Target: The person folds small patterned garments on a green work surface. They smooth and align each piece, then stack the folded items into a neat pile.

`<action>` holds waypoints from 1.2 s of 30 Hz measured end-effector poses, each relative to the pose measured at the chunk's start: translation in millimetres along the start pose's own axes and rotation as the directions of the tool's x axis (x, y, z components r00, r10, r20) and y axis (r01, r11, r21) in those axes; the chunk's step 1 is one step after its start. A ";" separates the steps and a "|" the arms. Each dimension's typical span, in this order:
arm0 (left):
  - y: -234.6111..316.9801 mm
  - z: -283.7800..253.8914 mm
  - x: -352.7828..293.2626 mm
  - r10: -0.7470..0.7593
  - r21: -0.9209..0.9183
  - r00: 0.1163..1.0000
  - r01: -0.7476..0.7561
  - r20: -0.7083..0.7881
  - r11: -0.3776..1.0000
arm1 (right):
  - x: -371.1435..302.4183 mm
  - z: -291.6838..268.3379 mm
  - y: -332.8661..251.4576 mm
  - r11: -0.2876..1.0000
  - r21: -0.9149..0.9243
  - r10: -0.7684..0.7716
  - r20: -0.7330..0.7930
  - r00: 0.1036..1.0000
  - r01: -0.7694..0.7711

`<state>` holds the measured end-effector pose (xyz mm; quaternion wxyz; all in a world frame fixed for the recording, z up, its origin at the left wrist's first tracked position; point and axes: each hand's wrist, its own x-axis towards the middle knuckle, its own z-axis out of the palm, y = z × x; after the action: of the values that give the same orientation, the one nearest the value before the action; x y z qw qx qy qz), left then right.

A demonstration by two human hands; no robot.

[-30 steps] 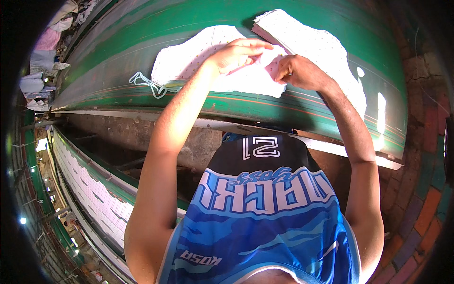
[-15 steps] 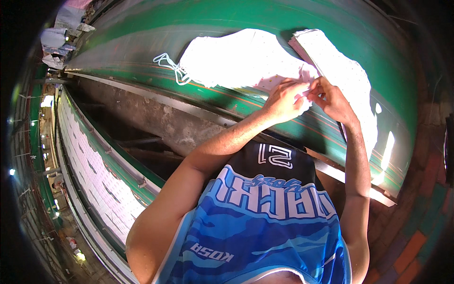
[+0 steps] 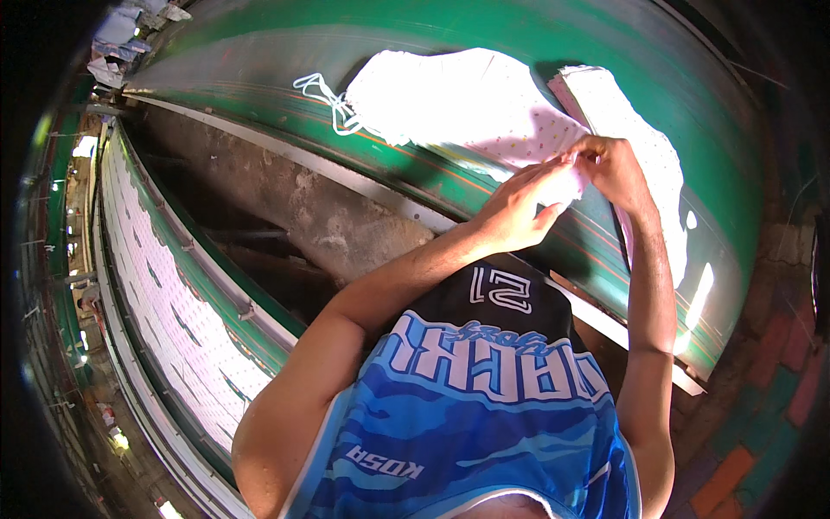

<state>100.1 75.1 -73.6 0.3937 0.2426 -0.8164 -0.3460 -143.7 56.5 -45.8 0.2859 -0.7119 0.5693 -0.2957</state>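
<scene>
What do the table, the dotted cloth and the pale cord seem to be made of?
Table: perhaps painted metal or coated sheet, smooth; greyish streaks cross its green surface.
Cloth: likely thin, matte fabric; its right end bends softly.
Cord: probably textile, finish unclear; it lies in loose loops.

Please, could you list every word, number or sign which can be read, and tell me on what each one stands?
Without copying any wording, all on the blue-and-black sleeveless jersey, upside down in view:
White outlined number: black panel.
Blue script: between number and block letters.
Large white block letters: across the front.
Small white letters: lower left.
White fabric with small dots: no lettering visible; glare washes out part.
</scene>
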 end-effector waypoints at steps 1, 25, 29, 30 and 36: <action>2.7 -0.4 -2.9 0.050 0.012 0.997 -0.049 -0.053 0.999 | 4.3 -2.2 1.5 0.999 -0.033 -0.029 -0.043 0.999 0.028; -29.6 -60.1 59.2 0.085 0.213 0.975 -0.128 0.203 0.969 | -33.8 8.3 21.6 0.988 -0.014 0.150 -0.077 0.986 -0.152; -48.7 -15.5 78.1 0.093 0.178 0.910 -0.178 0.405 0.968 | -28.5 9.7 19.7 0.972 0.044 0.236 -0.141 0.962 -0.232; -53.9 -6.0 82.8 0.090 0.144 0.899 -0.166 0.428 0.976 | -26.2 6.9 15.4 0.957 0.035 0.290 -0.153 0.945 -0.288; -87.0 10.1 105.6 -0.337 -0.114 0.843 0.417 0.420 0.902 | -55.3 10.0 16.2 0.946 0.197 0.309 -0.322 0.895 -0.256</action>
<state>42.3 -47.6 -93.8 0.1696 0.2843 -0.7748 -0.5386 -156.3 108.4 -69.7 0.2730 -0.5341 0.6845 -0.4143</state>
